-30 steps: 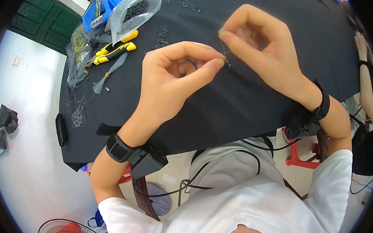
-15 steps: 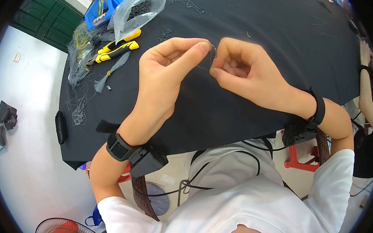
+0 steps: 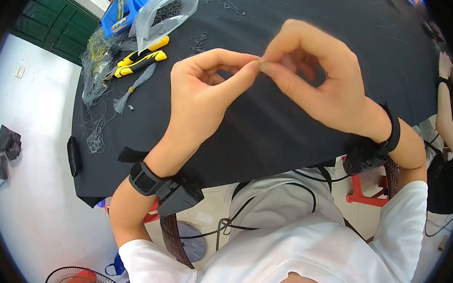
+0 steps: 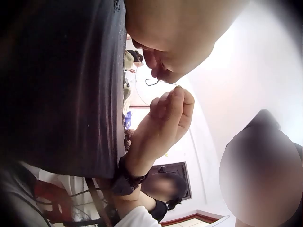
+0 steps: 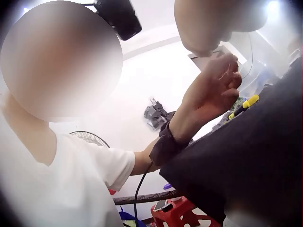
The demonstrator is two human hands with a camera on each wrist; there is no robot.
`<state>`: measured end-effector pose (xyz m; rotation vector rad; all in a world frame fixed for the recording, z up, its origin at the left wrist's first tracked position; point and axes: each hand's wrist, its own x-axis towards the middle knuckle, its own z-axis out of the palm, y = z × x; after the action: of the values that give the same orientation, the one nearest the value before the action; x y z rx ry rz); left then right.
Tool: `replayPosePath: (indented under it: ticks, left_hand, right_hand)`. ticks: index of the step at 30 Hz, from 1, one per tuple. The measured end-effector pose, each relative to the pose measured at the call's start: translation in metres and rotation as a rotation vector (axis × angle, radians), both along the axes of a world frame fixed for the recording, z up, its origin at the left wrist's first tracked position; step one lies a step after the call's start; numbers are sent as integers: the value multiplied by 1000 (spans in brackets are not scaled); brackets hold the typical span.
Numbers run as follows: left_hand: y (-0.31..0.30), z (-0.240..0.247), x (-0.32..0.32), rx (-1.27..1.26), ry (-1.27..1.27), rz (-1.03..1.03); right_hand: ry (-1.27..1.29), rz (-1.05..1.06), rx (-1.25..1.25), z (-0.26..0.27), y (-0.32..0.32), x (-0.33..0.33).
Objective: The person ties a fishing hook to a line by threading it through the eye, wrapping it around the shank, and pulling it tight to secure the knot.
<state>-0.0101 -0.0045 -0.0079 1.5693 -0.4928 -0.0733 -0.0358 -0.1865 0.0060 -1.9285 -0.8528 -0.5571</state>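
Note:
My left hand is raised over the dark cloth, thumb and index finger pinching a small dark fish hook. In the head view the fingertips cover most of it; its bend shows beside them in the left wrist view. Thin fishing line loops out by the hands in the right wrist view. My right hand pinches the line between thumb and index finger, its fingertips right at those of the left hand.
On the black-covered table, yellow-black pliers lie left, beside a tied line bundle and tangled line. Behind are a clear bag of dark pieces and a blue bin. Another person's arm is at the right edge.
The right hand came down and in toward the left, then rose again; its fingertips now meet the left hand's. The left hand tilted up, then lowered slightly, keeping hold of the fish hook.

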Motion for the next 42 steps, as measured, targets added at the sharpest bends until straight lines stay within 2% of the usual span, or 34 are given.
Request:
replayPosePath:
  ticks: [5,11,14,17,21,23,27,30,36,39,42]
  left_hand:
    - [-1,1,-1,51,15,-38]
    - [-1,3,-4,69,44,-106]
    - [1,3,-3,-34,88,-171]
    - [2,5,-2,-125,84,-193]
    - [8,6,0,-87,103,-167]
    - [7,6,1,-100,121,-136]
    - [5,5,3,-156,156,-67]
    - [4,4,4,-194,158,-32]
    - [1,4,4,-214,198,-43]
    - [1,3,4,-195,201,-51]
    - [-2,4,2,-144,178,-82]
  right_hand:
    - [-16,-27,-15,3,-8,7]
    - [99,-71,17,-3,-9,12]
    - [139,-71,121,-12,-7,20]
    - [322,-42,130,-14,-7,21]
    - [550,126,188,-26,-3,20]
    - [629,204,241,-29,2,18]
    - [658,206,225,-25,4,12]
    - [599,175,75,-14,3,6]
    - [63,62,-101,-8,6,2]
    - [-93,17,-46,-4,4,3]
    - [-87,-54,-63,8,-2,1]
